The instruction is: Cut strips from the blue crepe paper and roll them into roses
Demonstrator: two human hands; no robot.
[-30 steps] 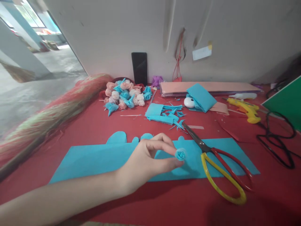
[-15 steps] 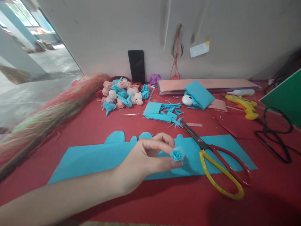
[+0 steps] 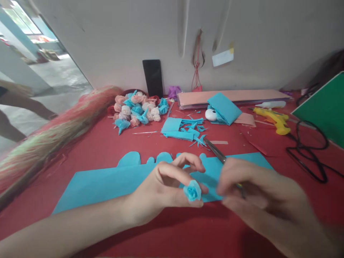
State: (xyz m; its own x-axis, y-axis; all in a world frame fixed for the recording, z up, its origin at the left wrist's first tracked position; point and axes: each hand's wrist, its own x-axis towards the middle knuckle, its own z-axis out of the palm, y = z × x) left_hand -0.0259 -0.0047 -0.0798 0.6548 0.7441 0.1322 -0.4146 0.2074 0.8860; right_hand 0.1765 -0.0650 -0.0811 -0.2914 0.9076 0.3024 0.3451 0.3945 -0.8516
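Note:
Between the thumb and fingers of my left hand (image 3: 161, 188) is a small blue paper rose (image 3: 192, 191), its curled petals facing me. My right hand (image 3: 266, 200) is just right of the rose, smeared by motion, so I cannot make out whether its fingers hold anything. Under both hands lies a long blue paper sheet (image 3: 99, 186), with rounded blue paper cutouts (image 3: 130, 158) along its far edge. The scissors (image 3: 216, 149) rest across the sheet, their handles mostly hidden by my right hand.
Paper flowers (image 3: 137, 107) are heaped at the back left, near a black phone (image 3: 153, 77) against the wall. Blue scraps (image 3: 172, 125) lie mid-table. A yellow glue gun (image 3: 274, 118) with a black cord is at right. A fringed bundle (image 3: 67, 132) lines the left edge.
My right hand has come in from the right, over the scissor handles. The rose in my left hand has moved slightly left and down. A person's blurred legs now show at far left.

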